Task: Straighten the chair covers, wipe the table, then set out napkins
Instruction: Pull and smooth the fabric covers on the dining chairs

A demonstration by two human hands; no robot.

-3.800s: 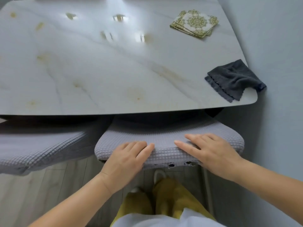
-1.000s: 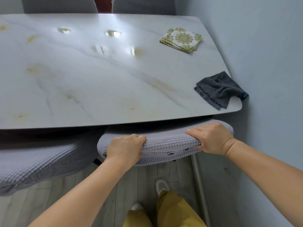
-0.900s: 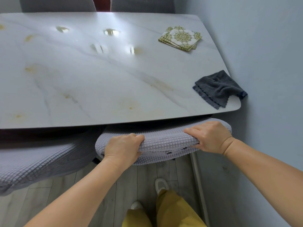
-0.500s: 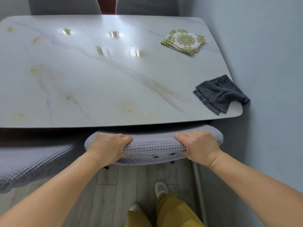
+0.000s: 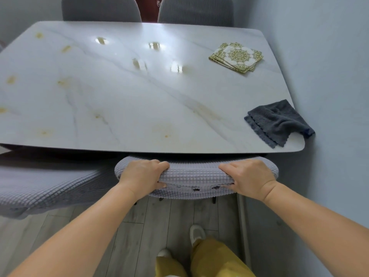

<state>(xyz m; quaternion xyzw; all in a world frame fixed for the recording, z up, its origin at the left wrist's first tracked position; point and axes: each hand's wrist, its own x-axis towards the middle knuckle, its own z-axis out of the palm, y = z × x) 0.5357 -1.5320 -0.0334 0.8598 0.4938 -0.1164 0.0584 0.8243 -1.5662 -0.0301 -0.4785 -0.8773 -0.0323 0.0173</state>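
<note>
Head view, listed from near to far:

- Yellow trousers (image 5: 217,260) and white shoes (image 5: 196,233) on a pale plank floor (image 5: 159,216).
- Left hand (image 5: 142,176): fingers curled over the front edge of the chair cover (image 5: 196,176), thumb underneath, gripping the fabric.
- Right hand (image 5: 248,177): gripping the same edge further right, fingers folded over the top, thumb below.
- Chair cover: grey waffle-textured fabric on a seat tucked under the table; small holes along the front edge between the hands.
- Second covered chair (image 5: 46,186), same fabric, just to the left.
- Table (image 5: 127,100): white marble-look top with yellowish marks.
- Dark grey cloth (image 5: 278,122), crumpled at the near right corner, hanging slightly over the edge.
- Napkins (image 5: 236,56): green-and-white patterned stack, far right of the tabletop.
- Two grey chair backs (image 5: 195,9) beyond the far edge.
</note>
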